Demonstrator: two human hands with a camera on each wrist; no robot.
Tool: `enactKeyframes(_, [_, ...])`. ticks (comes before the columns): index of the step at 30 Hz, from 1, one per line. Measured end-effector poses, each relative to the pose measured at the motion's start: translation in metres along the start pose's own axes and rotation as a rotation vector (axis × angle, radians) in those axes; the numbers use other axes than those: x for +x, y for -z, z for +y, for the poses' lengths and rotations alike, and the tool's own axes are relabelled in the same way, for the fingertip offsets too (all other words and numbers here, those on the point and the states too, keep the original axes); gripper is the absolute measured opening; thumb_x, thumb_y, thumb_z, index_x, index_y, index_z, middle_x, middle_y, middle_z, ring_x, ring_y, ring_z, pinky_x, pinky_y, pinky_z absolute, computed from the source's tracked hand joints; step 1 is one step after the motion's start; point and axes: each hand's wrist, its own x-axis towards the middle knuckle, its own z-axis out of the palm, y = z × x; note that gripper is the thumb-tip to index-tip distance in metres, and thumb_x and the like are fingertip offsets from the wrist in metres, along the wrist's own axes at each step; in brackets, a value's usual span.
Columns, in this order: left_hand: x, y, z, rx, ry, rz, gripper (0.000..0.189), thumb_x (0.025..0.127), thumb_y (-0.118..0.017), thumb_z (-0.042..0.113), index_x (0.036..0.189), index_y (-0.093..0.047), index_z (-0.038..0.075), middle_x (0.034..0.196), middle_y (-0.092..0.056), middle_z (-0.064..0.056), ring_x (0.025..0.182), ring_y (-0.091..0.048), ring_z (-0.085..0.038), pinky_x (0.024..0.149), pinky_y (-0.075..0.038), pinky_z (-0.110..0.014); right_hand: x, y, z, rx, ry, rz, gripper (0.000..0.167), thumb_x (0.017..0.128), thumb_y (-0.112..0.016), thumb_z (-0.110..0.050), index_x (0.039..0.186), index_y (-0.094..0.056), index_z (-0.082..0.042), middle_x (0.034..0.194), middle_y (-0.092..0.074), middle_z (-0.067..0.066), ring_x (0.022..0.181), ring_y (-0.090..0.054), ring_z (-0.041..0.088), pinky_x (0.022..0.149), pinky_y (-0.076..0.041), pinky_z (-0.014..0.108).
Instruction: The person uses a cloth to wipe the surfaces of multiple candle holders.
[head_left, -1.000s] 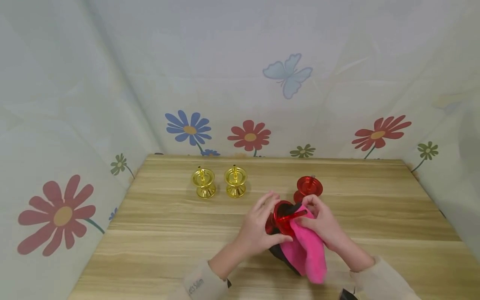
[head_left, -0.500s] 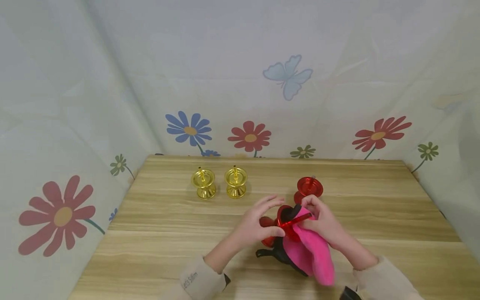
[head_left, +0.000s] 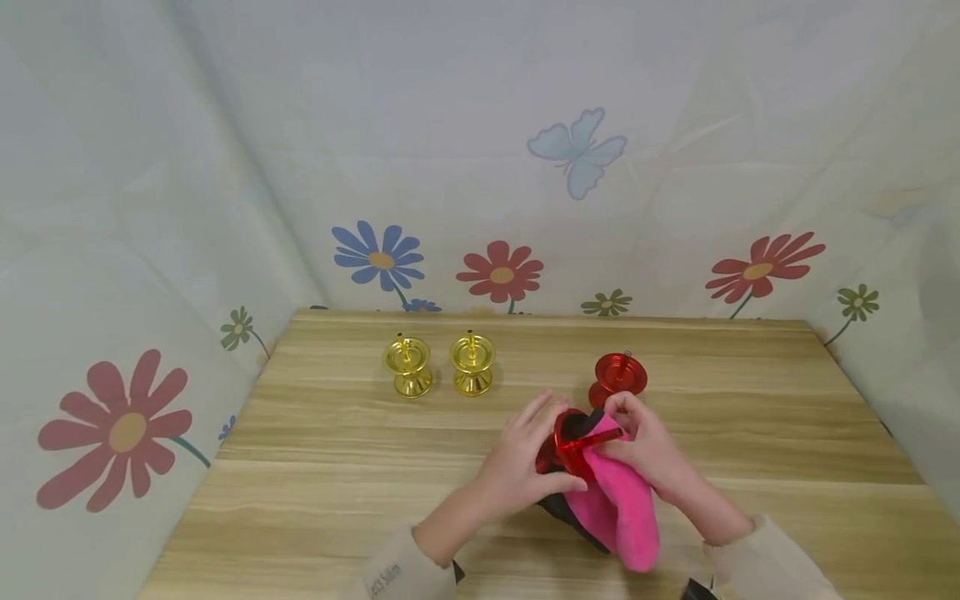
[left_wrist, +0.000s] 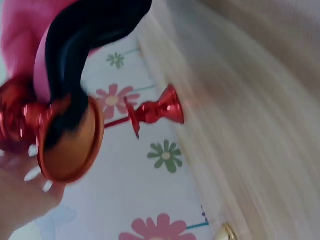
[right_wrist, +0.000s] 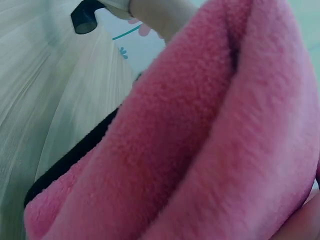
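Observation:
My left hand (head_left: 510, 467) grips a red metal candle holder (head_left: 577, 461), tilted so that its stem points right. In the left wrist view its round base (left_wrist: 77, 150) faces the camera, with the fingers behind it. A pink plush cloth with a black edge (head_left: 633, 525) lies against the holder's dish and hangs below it. My right hand (head_left: 647, 446) pinches this cloth at the top, beside the stem. Pink cloth (right_wrist: 190, 130) fills most of the right wrist view and hides most of the right hand. Behind the hands, a second red candle holder (head_left: 621, 375) stands upright.
Two gold candle holders (head_left: 472, 367) stand upright side by side at the back left of the wooden table (head_left: 337, 483). A white curtain (head_left: 420, 125) printed with flowers and a butterfly encloses the table's back and sides.
The left hand loosened around the red candle holder half a second ago, baring its base, and has closed round it again. The cloth swung right, then back slightly; the right hand kept its pinch.

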Motion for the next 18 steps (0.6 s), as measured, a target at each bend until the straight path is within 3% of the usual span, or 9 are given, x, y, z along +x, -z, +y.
enactKeyframes(2, [0.001, 0.006, -0.004, -0.077, 0.0, -0.108, 0.077, 0.072, -0.066, 0.047, 0.136, -0.032, 0.023, 0.145, -0.024, -0.001, 0.135, -0.018, -0.021, 0.095, -0.037, -0.052, 0.0, 0.0, 0.0, -0.049, 0.051, -0.042, 0.032, 0.074, -0.063, 0.003, 0.095, -0.038, 0.0, 0.083, -0.059, -0.006, 0.07, -0.056, 0.005, 0.057, -0.048, 0.022])
enactKeyframes(5, [0.003, 0.014, -0.012, -0.275, 0.026, -0.306, 0.074, 0.075, -0.062, 0.049, 0.137, -0.031, 0.026, 0.149, -0.012, 0.001, 0.135, -0.018, -0.023, 0.092, -0.044, -0.036, 0.0, 0.0, 0.001, -0.107, 0.145, -0.13, 0.034, 0.073, -0.065, 0.004, 0.095, -0.039, 0.003, 0.083, -0.059, -0.006, 0.076, -0.056, 0.003, 0.062, -0.048, 0.021])
enactKeyframes(7, [0.004, 0.018, -0.017, -0.349, 0.054, -0.363, 0.073, 0.075, -0.058, 0.054, 0.137, -0.029, 0.029, 0.149, -0.01, 0.002, 0.136, -0.015, -0.022, 0.093, -0.042, -0.037, 0.001, -0.001, 0.001, -0.108, 0.177, -0.16, 0.034, 0.073, -0.064, 0.005, 0.095, -0.039, 0.004, 0.084, -0.059, -0.005, 0.076, -0.056, 0.003, 0.062, -0.047, 0.02])
enactKeyframes(9, [0.004, 0.018, -0.019, -0.408, 0.084, -0.314, 0.073, 0.074, -0.059, 0.054, 0.137, -0.028, 0.033, 0.148, -0.013, 0.005, 0.135, -0.017, -0.018, 0.095, -0.041, -0.038, 0.001, -0.001, 0.002, -0.086, 0.161, -0.142, 0.033, 0.073, -0.063, 0.006, 0.095, -0.038, 0.004, 0.084, -0.059, -0.007, 0.076, -0.056, 0.003, 0.062, -0.047, 0.02])
enactKeyframes(12, [0.001, 0.013, -0.018, -0.356, 0.069, -0.105, 0.067, 0.074, -0.059, 0.053, 0.134, -0.034, 0.035, 0.143, -0.028, 0.007, 0.133, -0.021, -0.014, 0.097, -0.035, -0.05, 0.002, -0.001, 0.001, -0.034, 0.092, -0.068, 0.031, 0.075, -0.059, 0.007, 0.096, -0.037, 0.003, 0.083, -0.059, -0.009, 0.072, -0.056, 0.004, 0.06, -0.048, 0.021])
enactKeyframes(13, [0.0, 0.01, -0.017, -0.339, 0.042, -0.036, 0.062, 0.077, -0.058, 0.049, 0.133, -0.037, 0.032, 0.141, -0.034, 0.007, 0.132, -0.025, -0.014, 0.096, -0.037, -0.048, 0.002, -0.001, 0.001, -0.018, 0.067, -0.047, 0.03, 0.076, -0.058, 0.006, 0.097, -0.037, 0.001, 0.083, -0.059, -0.009, 0.071, -0.056, 0.004, 0.059, -0.049, 0.022])
enactKeyframes(16, [-0.003, 0.001, -0.014, -0.196, -0.049, 0.1, 0.056, 0.084, -0.046, 0.05, 0.133, -0.041, 0.022, 0.133, -0.046, 0.004, 0.129, -0.031, -0.017, 0.095, -0.039, -0.045, 0.002, -0.002, -0.001, 0.023, 0.013, 0.009, 0.028, 0.077, -0.058, 0.004, 0.096, -0.038, -0.004, 0.084, -0.06, -0.009, 0.069, -0.057, 0.006, 0.058, -0.05, 0.022])
enactKeyframes(18, [-0.005, -0.003, -0.011, -0.09, -0.08, 0.122, 0.064, 0.084, -0.041, 0.055, 0.136, -0.036, 0.018, 0.134, -0.045, 0.001, 0.13, -0.03, -0.018, 0.095, -0.039, -0.046, 0.003, -0.003, -0.001, 0.034, -0.011, 0.034, 0.028, 0.077, -0.059, 0.002, 0.095, -0.039, -0.006, 0.084, -0.06, -0.009, 0.068, -0.056, 0.007, 0.057, -0.05, 0.023])
